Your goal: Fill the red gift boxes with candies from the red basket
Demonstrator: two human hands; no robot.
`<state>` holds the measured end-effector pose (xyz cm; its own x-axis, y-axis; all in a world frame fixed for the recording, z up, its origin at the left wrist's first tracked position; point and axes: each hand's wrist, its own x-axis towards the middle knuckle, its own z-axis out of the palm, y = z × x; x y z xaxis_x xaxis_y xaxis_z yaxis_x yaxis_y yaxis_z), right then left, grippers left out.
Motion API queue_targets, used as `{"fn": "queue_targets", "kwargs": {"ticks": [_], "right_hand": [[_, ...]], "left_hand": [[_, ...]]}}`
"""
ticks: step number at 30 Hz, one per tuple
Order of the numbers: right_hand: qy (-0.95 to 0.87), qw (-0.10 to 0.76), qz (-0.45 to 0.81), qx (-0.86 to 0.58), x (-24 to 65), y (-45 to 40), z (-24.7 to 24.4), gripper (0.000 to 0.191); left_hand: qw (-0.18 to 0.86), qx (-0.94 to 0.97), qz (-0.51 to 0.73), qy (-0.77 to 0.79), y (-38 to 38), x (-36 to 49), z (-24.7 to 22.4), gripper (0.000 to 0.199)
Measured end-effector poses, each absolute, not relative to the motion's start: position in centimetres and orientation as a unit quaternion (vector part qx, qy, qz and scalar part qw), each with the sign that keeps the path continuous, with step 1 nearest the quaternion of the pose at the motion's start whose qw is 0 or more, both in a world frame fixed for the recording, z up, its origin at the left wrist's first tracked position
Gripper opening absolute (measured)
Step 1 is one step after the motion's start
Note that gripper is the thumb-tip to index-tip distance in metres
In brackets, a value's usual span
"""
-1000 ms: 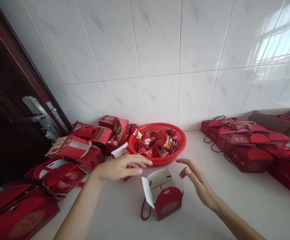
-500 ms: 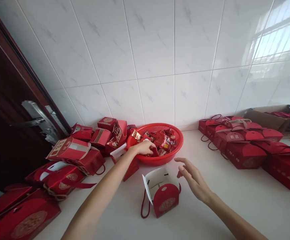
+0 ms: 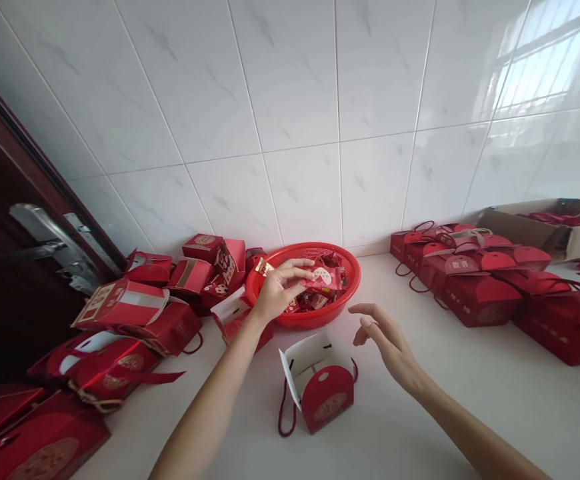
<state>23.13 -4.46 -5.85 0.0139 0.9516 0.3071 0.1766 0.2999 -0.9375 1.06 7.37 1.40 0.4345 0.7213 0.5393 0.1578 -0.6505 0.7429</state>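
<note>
Between thumb and fingers, my left hand [image 3: 281, 288] pinches a red snack packet [image 3: 323, 278] with a pale heart-like print. It is held above a red plastic basket [image 3: 353, 283] of wrapped sweets [image 3: 315, 301]. My right hand [image 3: 381, 339] hovers over the counter, right of the basket, its fingers half bent and apart with nothing in them. Below and between both hands stands an open red gift box [image 3: 328, 403] with a white inside and cord handles. No sweets show in the part of its inside that I can see.
Red gift boxes [image 3: 153, 313] are piled on the left beside a dark door [image 3: 15, 220]. More closed boxes [image 3: 480, 293] stand in rows on the right, with a cardboard carton [image 3: 577, 240] behind them. A tiled wall [image 3: 300, 193] rises behind the white counter [image 3: 400, 427].
My left hand has come up out of the sweets, now with the red packet in its grip. My right hand has stayed nearly in place. The view has shifted slightly.
</note>
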Motion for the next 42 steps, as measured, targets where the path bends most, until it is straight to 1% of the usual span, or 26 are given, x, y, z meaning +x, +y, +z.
{"fn": "queue_targets", "kwargs": {"ticks": [7,12,16,18,20,22,23,24,26,27,30,31,33,36,38,40,42], "right_hand": [[-0.576,0.567,0.426,-0.407,22.8,-4.5,-5.2,0.038],[-0.546,0.586,0.446,-0.4,22.6,-4.2,-5.1,0.033],[-0.518,0.608,0.456,-0.391,22.7,-3.8,-5.5,0.031],[-0.495,0.623,0.465,-0.389,22.9,-3.6,-5.6,0.03],[-0.467,0.638,0.472,-0.39,23.1,-3.4,-5.6,0.03],[-0.443,0.65,0.478,-0.391,23.3,-3.3,-5.7,0.031],[-0.434,0.654,0.481,-0.391,23.3,-3.2,-5.7,0.032],[-0.428,0.655,0.484,-0.392,23.4,-3.1,-5.7,0.032],[-0.42,0.655,0.489,-0.394,23.5,-3.1,-5.8,0.034],[-0.418,0.653,0.492,-0.396,23.5,-3.1,-5.8,0.034],[-0.421,0.642,0.496,-0.406,23.5,-3.3,-5.8,0.034],[-0.425,0.639,0.494,-0.408,23.5,-3.3,-5.7,0.033],[-0.436,0.636,0.49,-0.407,23.5,-3.4,-5.6,0.033],[-0.448,0.635,0.483,-0.404,23.6,-3.4,-5.6,0.035],[-0.448,0.635,0.482,-0.405,23.7,-3.3,-5.8,0.036],[-0.445,0.635,0.482,-0.407,23.8,-3.2,-5.9,0.036],[-0.442,0.636,0.482,-0.41,24.0,-3.1,-6.1,0.036]], "left_hand": [[0.327,0.816,0.413,0.24,4.5,3.1,0.7,0.013],[0.35,0.822,0.371,0.255,3.8,4.0,-0.3,0.013],[0.354,0.838,0.331,0.25,3.6,4.1,-0.5,0.019],[0.347,0.846,0.325,0.24,3.9,3.7,-0.3,0.024],[0.33,0.842,0.349,0.245,4.8,2.9,0.1,0.024],[0.293,0.834,0.373,0.282,6.2,1.6,0.3,0.024],[0.267,0.833,0.366,0.318,7.1,0.8,0.4,0.024],[0.239,0.833,0.342,0.363,8.0,0.0,0.4,0.025],[0.19,0.831,0.252,0.458,10.0,-1.5,0.2,0.029],[0.181,0.829,0.215,0.483,10.9,-2.1,0.0,0.029],[0.183,0.831,0.128,0.509,13.2,-3.2,-0.7,0.022],[0.185,0.833,0.105,0.51,13.8,-3.3,-0.9,0.023],[0.187,0.839,0.068,0.507,14.6,-3.1,-1.4,0.031],[0.193,0.844,0.042,0.498,15.3,-2.4,-2.1,0.043],[0.201,0.842,0.039,0.5,15.6,-1.9,-2.4,0.045],[0.211,0.835,0.05,0.506,15.7,-1.7,-2.6,0.041],[0.226,0.828,0.074,0.508,15.7,-1.7,-2.7,0.029]]}}
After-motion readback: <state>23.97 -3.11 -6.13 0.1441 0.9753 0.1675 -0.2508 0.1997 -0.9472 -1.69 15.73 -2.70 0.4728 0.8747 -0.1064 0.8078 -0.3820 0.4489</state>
